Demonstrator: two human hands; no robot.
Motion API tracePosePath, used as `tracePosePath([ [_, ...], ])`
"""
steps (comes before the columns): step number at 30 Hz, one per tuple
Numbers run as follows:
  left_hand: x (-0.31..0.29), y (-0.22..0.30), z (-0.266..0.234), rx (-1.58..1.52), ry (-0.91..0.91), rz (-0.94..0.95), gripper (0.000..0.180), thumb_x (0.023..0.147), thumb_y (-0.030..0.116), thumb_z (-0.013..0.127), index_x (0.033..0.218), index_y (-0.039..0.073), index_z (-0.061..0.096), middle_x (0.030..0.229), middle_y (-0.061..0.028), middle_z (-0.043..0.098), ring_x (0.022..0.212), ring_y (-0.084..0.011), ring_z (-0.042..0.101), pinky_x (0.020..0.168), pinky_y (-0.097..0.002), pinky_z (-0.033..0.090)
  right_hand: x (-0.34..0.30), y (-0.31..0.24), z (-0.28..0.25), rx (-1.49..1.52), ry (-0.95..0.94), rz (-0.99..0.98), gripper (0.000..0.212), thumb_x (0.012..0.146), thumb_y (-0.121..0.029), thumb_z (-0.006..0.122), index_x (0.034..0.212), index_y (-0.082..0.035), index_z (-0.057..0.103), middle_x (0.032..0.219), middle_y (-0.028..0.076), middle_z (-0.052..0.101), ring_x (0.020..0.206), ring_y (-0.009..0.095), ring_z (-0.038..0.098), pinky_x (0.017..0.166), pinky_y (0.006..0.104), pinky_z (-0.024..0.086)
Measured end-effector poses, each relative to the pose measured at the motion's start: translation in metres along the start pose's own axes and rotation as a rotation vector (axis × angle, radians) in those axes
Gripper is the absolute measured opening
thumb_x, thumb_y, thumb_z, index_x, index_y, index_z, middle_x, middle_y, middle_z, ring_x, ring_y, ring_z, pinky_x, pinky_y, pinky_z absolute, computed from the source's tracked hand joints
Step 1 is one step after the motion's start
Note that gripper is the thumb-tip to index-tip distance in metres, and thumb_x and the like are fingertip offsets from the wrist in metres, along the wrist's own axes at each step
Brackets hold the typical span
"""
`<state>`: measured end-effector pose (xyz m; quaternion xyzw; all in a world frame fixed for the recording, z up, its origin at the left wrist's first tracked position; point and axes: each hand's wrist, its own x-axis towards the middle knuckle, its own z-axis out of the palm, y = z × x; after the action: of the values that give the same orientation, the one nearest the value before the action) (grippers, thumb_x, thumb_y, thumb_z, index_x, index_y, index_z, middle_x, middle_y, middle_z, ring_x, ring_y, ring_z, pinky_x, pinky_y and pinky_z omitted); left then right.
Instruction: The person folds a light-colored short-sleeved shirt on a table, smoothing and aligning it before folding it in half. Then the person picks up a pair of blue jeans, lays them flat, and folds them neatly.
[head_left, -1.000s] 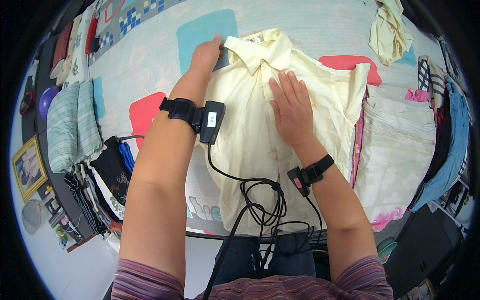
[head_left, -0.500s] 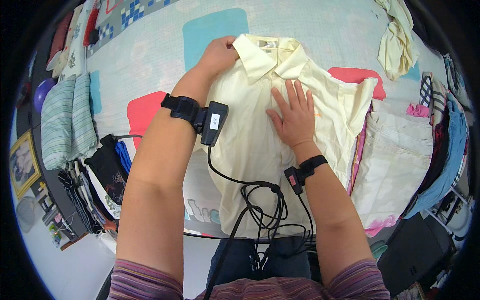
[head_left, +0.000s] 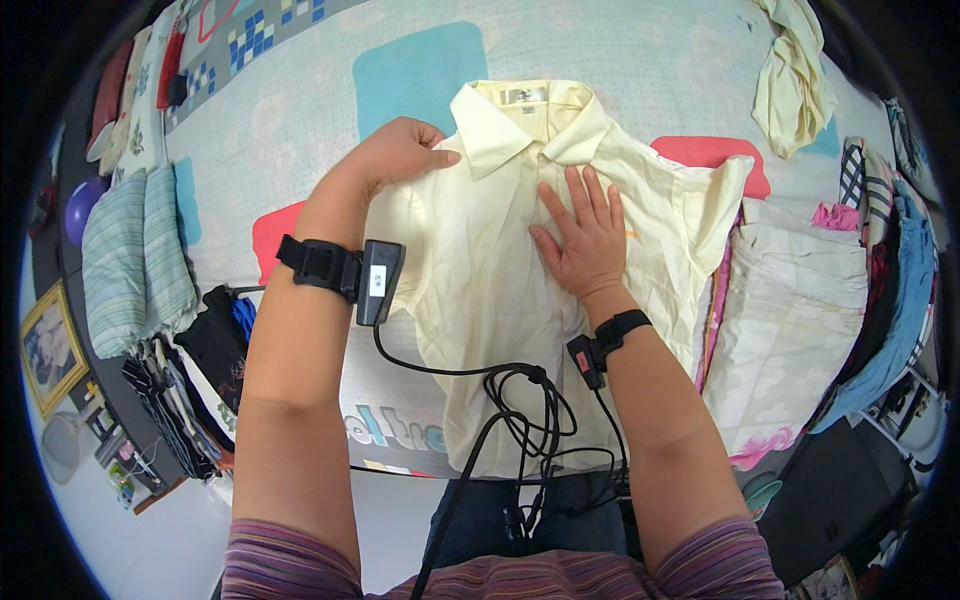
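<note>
A pale yellow short-sleeved shirt (head_left: 490, 260) lies front up on the bed, collar at the far end and hem toward me. My left hand (head_left: 405, 155) is at its left shoulder, thumb on top and fingers bent round the cloth beside the collar. Flat on the chest, just below the right collar point, rests my right hand (head_left: 585, 235) with fingers spread. Each wrist wears a black strap with a small box, and black cables (head_left: 530, 400) from them trail over the lower part of the shirt.
Folded pale trousers (head_left: 790, 310) and jeans (head_left: 890, 310) lie to the right. Another cream garment (head_left: 790, 85) is crumpled at the far right. Striped green bedding (head_left: 140, 260) and dark clothes (head_left: 215, 345) sit along the left edge. The bed sheet (head_left: 270, 150) is patterned.
My left hand has moved left and nearer, from the collar's edge to the shoulder; the shirt's left shoulder and sleeve now show more. My right hand stays almost where it was.
</note>
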<state>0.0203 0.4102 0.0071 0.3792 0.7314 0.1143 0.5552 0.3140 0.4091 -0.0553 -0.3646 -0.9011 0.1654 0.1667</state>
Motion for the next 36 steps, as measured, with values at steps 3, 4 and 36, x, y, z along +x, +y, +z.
tracePosePath([
  [3,0.001,-0.004,0.019,0.26,0.382,0.041,0.027,0.08,0.028,0.072,0.085,0.002,0.067,0.078,-0.0109,0.069,0.071,-0.0256,0.063,0.065,-0.0369,0.049,0.0,0.0,0.001,-0.003,0.005,-0.008,0.052,0.087,-0.039,0.062,0.136,-0.022,0.053,0.147,0.012,0.041,0.137,0.032,0.035,0.112,0.0525,0.023],
  [4,0.002,-0.004,0.03,0.344,0.505,0.03,0.028,0.08,0.029,0.072,0.087,0.003,0.068,0.081,-0.0129,0.07,0.074,-0.0292,0.065,0.067,-0.0386,0.049,0.0,0.0,0.001,-0.004,0.007,-0.012,0.052,0.087,-0.039,0.062,0.136,-0.022,0.053,0.147,0.012,0.041,0.137,0.032,0.035,0.112,0.0523,0.023],
  [36,-0.323,-0.083,0.36,0.559,-0.358,0.236,0.036,0.077,0.019,0.068,0.111,0.01,0.063,0.102,-0.0152,0.066,0.097,-0.0335,0.064,0.08,-0.0445,0.051,-0.321,-0.097,-0.122,0.579,-0.717,0.587,0.021,0.091,-0.021,0.059,0.096,-0.003,0.068,0.081,0.017,0.067,0.069,0.03,0.063,0.066,0.0351,0.05],
])
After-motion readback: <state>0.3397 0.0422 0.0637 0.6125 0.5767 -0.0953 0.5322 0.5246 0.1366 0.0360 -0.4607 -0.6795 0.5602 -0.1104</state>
